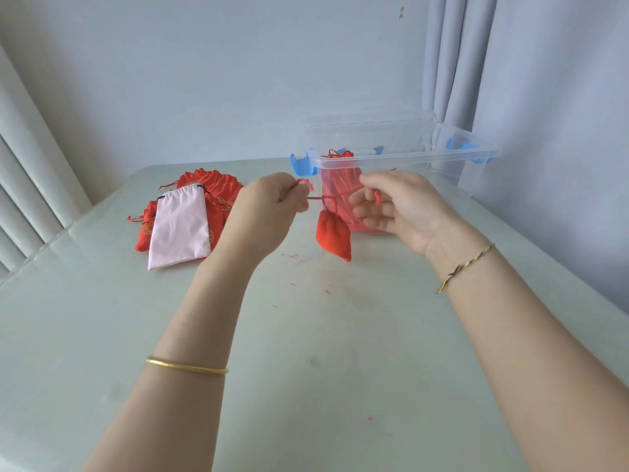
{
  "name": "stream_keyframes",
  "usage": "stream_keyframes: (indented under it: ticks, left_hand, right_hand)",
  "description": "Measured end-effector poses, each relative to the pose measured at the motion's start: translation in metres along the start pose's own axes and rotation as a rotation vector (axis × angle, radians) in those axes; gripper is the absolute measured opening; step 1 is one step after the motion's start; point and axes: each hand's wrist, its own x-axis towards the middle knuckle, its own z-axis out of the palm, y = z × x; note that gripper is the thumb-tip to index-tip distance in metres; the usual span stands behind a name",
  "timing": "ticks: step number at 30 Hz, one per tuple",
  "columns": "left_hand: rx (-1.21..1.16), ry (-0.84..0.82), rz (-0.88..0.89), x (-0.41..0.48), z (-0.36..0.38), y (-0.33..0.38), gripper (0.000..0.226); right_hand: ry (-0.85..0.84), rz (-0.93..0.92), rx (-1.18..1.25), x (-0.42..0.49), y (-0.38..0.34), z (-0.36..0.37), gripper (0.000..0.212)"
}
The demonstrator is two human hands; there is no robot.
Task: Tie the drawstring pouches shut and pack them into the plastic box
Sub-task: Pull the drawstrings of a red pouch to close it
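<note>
pouch pile (190, 212) left of box (401, 158)

A plain domestic room — long pale curtains (452, 63) beside a painted wall (238, 63), a pale table (306, 335)

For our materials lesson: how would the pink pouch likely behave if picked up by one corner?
The pink pouch lies flat and thin, so it would probably droop limply and feel light. Its smooth sheen suggests it could be slippery.
</note>
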Motion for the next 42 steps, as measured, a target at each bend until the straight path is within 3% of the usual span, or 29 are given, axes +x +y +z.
stream_keyframes:
  ticks: [4,6,12,16,20,27,34,36,42]
  left_hand:
    - [-0.22,-0.031,-0.18,0.0,0.003,0.0,0.031]
    - [-0.398,-0.042,-0.243,0.0,0.003,0.001,0.033]
    - [-0.734,-0.114,-0.257,-0.001,-0.01,-0.004,0.063]
    - [-0.928,-0.264,-0.238,-0.002,-0.005,0.003,0.04]
    - [-0.729,-0.25,-0.242,-0.002,-0.003,0.004,0.031]
    - [-0.426,-0.359,-0.192,-0.006,0.002,0.008,0.007]
    - [-0.482,-0.363,-0.221,-0.006,0.006,0.01,0.015]
    - [-0.5,-0.364,-0.233,-0.006,0.007,0.01,0.016]
    - [-0.534,-0.313,-0.273,-0.004,0.009,0.009,0.014]
  right_hand:
    - [-0.157,0.113,0.558,-0.001,0.001,0.001,0.035]
    - [-0.154,0.127,0.632,0.001,0.002,0.002,0.034]
    - [0.056,0.078,0.185,0.006,0.017,0.001,0.034]
    - [0.044,0.037,0.003,0.005,0.02,0.009,0.033]
    - [0.063,0.003,0.134,0.003,0.008,0.006,0.032]
    - [-0.065,-0.117,0.226,-0.007,-0.007,0.018,0.033]
    - [-0.091,0.061,-0.007,-0.007,0.001,0.018,0.037]
    - [-0.13,0.1,-0.029,-0.007,0.002,0.018,0.028]
    - [-0.159,0.062,-0.141,-0.007,0.004,0.02,0.016]
